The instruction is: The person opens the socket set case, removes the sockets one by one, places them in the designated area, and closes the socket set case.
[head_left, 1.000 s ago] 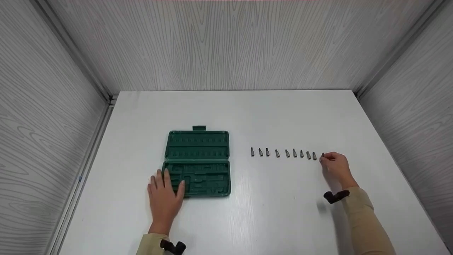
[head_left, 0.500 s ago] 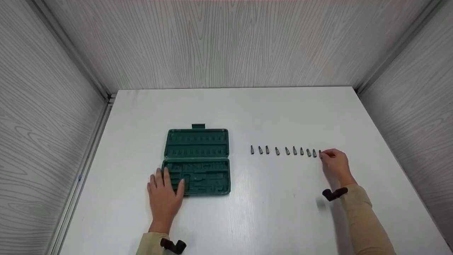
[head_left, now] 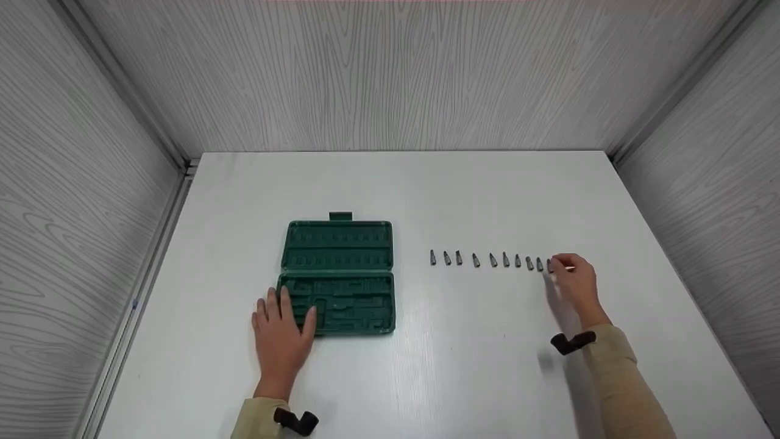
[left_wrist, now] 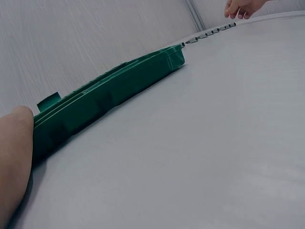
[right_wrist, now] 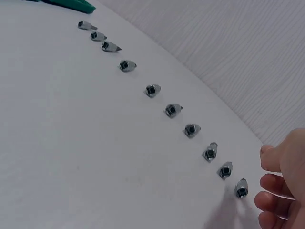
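Observation:
My left hand (head_left: pixel 280 342) rests on the left front corner of an opened green plastic case (head_left: pixel 359 303), fingers straight and spread. In the left wrist view, part of that hand (left_wrist: pixel 13 162) lies against the case's end. Several small metal bit sockets (head_left: pixel 476 260) lie in a row to the right of the case. My right hand (head_left: pixel 577 286) is at the row's right end, beside the last bit socket (right_wrist: pixel 241 189). In the right wrist view its loosely bent fingers (right_wrist: pixel 274 202) are apart from that socket, and nothing shows between them.
The case's lid (head_left: pixel 338 246) lies back flat, its latch tab (head_left: pixel 340 216) pointing away from me. A white table (head_left: pixel 451 378) carries everything. Grey wood-grain panels (head_left: pixel 390 73) stand at the back and both sides.
My right hand has brought the last bit socket to the table at the row's right end and let go of it. The left hand has stayed on the case.

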Motion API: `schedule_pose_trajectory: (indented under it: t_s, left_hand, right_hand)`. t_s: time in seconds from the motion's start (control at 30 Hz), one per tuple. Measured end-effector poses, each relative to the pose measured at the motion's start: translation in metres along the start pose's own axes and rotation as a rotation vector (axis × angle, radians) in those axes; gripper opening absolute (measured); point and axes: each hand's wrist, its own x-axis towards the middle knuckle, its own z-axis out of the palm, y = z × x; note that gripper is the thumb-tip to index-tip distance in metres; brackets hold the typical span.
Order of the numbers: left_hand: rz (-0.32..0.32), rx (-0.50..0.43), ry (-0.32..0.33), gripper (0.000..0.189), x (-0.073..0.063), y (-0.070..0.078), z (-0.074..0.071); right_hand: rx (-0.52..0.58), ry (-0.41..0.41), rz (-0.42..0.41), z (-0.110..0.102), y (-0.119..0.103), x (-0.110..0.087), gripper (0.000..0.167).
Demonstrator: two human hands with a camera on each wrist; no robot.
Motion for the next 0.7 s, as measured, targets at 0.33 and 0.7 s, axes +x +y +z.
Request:
schedule_pose_trajectory:
  t_s: [0.33, 0.7]
  left_hand:
    - [0.007, 0.009, -0.003, 0.076, 0.001, 0.0, 0.0]
    - [0.014, 0.002, 0.01, 0.076, 0.0, 0.0, -0.001]
  right_hand:
    - [0.124, -0.04, -0.131, 0.028, -0.039, -0.019, 0.041]
    - [0.307, -0.217, -0.219, 0.086, -0.089, -0.033, 0.037]
